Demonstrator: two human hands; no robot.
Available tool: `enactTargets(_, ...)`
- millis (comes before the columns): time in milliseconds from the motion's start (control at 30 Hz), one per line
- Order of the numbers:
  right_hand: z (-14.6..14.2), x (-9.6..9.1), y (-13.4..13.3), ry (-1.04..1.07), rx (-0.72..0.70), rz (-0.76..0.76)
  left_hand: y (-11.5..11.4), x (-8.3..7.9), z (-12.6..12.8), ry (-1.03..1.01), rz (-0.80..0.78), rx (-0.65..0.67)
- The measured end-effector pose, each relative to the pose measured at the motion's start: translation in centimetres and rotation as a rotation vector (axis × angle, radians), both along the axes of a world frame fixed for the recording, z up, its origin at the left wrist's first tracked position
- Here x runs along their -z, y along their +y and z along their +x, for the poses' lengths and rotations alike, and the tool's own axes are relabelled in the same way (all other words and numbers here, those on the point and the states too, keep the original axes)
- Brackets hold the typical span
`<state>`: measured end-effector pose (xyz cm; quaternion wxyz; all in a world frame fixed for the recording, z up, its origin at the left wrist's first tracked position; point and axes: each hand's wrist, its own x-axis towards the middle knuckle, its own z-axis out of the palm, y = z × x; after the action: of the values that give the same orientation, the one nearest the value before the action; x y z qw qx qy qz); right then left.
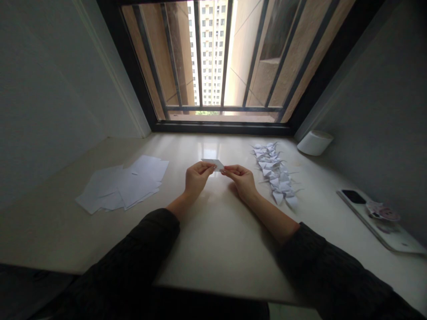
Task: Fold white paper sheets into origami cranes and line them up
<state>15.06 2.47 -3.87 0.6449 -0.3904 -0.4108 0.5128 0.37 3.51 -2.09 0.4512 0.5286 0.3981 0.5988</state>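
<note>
while the left hand (196, 178) pinches the left part of a small piece of folded paper (218, 164) between thumb and fingers, the right hand (244, 181) grips its right corner the same way; the paper sits between the two sets of fingertips, above the middle of the pale ledge (210, 253), toward the far side near the window — whether its underside touches the ledge i cannot tell; both forearms come in from the near side, bare at the wrists, with dark sleeves (150, 235) farther back; to the left lie loose white sheets (140, 180), overlapping one another at odd angles; just to the right of the right hand, folded paper figures (274, 173) with thin pointed ends stand packed together in a band running from far to near; beyond them, at the far right, a white cylinder (315, 142) lies tilted by the wall; nearer, on the right, a pale phone (376, 226) lies back up — a round pinkish attachment (383, 211) on it; at the far side, dark bars (198, 58) cross the window, with a tall building (211, 49) outside.
</note>
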Motion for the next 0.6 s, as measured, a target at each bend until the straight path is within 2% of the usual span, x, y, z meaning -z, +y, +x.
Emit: enactTargets(600, 0.20, 0.10, 0.19, 0.002, -0.004, -0.058, -0.25, -0.35, -0.01, -0.013, -0.006, 0.017)
